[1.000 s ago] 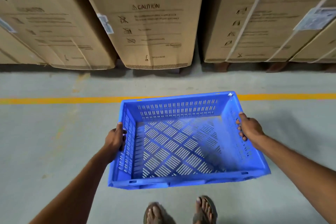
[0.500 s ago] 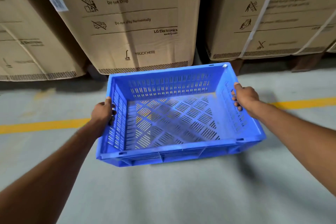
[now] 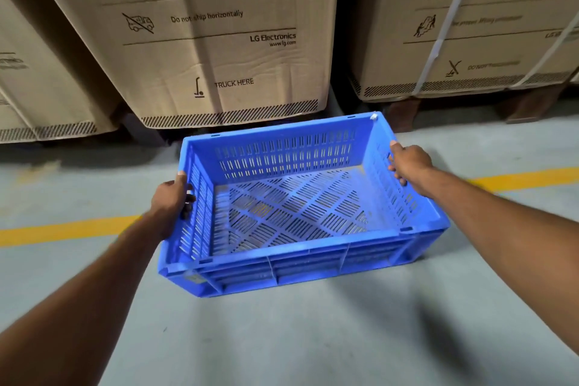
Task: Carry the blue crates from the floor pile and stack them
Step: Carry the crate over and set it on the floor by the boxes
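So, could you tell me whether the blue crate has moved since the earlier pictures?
Yes: the blue crate has gone forward over the yellow line, toward the cardboard box.

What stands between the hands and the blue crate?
Nothing visible. The left hand grips the left wall of the blue crate, the right hand its right wall. Beyond it stand cardboard boxes.

1. The crate [image 3: 282,160] is showing bright blue all over, its walls carrying rows of upright slots and its bottom a diamond lattice of slotted panels.
2. The floor [image 3: 282,338] is showing pale grey, a yellow line [image 3: 62,230] crossing it.
3. The boxes [image 3: 200,56] are showing brown card with black print and black hatched bands along their bottom edges.
4. White straps [image 3: 438,41] are crossing one box.
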A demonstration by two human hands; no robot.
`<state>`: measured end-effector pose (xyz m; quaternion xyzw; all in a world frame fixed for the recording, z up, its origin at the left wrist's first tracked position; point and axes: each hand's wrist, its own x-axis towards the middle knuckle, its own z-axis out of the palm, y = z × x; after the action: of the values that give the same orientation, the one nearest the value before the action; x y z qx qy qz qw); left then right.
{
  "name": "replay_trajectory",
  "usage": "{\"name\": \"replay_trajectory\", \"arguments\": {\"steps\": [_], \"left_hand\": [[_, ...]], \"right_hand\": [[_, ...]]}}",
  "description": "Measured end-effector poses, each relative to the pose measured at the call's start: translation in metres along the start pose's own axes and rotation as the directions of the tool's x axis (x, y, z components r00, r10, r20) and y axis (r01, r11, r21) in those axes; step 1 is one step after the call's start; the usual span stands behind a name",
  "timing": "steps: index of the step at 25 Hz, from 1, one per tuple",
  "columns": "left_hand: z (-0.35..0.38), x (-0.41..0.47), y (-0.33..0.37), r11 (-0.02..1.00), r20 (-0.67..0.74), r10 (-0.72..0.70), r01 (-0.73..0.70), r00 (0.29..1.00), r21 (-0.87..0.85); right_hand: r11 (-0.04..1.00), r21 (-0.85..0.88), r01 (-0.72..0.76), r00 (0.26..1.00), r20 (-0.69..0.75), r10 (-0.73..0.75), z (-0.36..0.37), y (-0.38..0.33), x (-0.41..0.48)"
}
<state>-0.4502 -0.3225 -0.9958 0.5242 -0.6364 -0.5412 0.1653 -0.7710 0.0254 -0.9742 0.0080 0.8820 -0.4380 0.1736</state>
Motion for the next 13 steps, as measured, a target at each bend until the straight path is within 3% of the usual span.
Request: {"name": "replay_trajectory", "arguments": {"steps": [13], "left_hand": [[0.003,0.009,0.009,1.000,-0.082,0.030,-0.030,0.996,0.010]], "right_hand": [[0.993,-0.110,0.034,0.997,-0.067,-0.041,0.010,-0.002,0.019]]}}
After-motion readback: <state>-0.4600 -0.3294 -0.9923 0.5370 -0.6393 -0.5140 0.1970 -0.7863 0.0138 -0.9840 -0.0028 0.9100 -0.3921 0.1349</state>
